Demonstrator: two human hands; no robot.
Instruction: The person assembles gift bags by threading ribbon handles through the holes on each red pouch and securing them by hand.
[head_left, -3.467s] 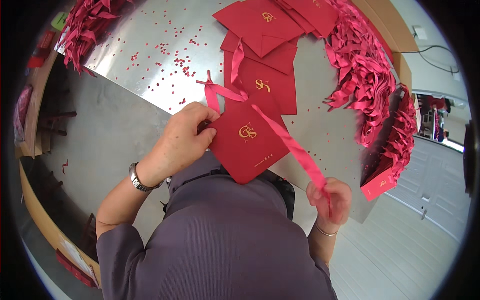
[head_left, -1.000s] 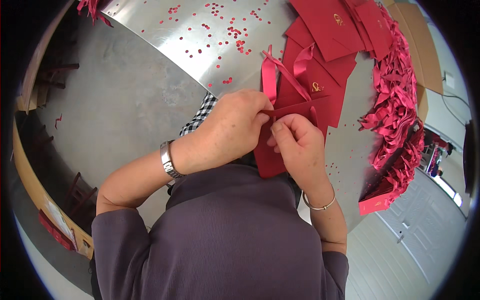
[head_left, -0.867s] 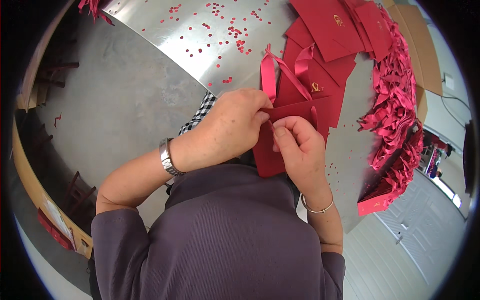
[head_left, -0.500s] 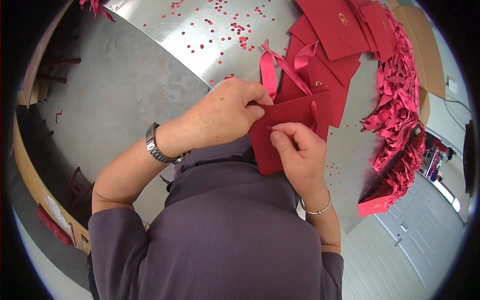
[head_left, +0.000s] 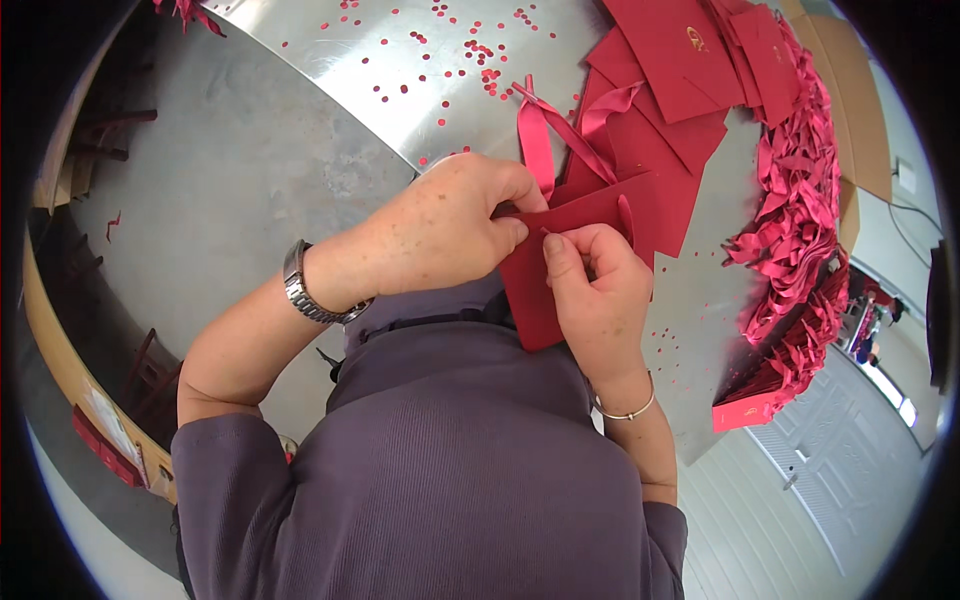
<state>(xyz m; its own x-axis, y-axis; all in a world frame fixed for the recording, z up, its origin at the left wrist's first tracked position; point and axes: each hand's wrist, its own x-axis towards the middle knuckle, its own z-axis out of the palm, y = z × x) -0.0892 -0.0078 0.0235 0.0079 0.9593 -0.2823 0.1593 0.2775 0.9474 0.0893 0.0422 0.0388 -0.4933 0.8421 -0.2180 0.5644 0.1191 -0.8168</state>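
Light, stiffish card, this red bag (head_left: pixel 530 310), I'd judge: creases easily, so a gentle rim pinch suits. It's up in front of me, nearer than the flat pouches (head_left: pixel 690 65) on the counter (head_left: pixel 400 130). My left fingers (head_left: pixel 518 187) clamp its far-left corner; just right, my right fingers (head_left: pixel 565 265) pinch what looks like a ribbon tip (head_left: pixel 545 231), probably soft, slippery, against its face.

Wears dk purple-grey top (head_left: pixel 450 450) w/ fine vert. ribbing & short slvs (head_left: pixel 228 470), silver metal-link watch (head_left: pixel 296 287) on L wrist (head_left: pixel 340 270), thin silver-col. bangle (head_left: pixel 628 416) on R wrist (head_left: pixel 618 385), dk band (head_left: pixel 430 324) at waist.
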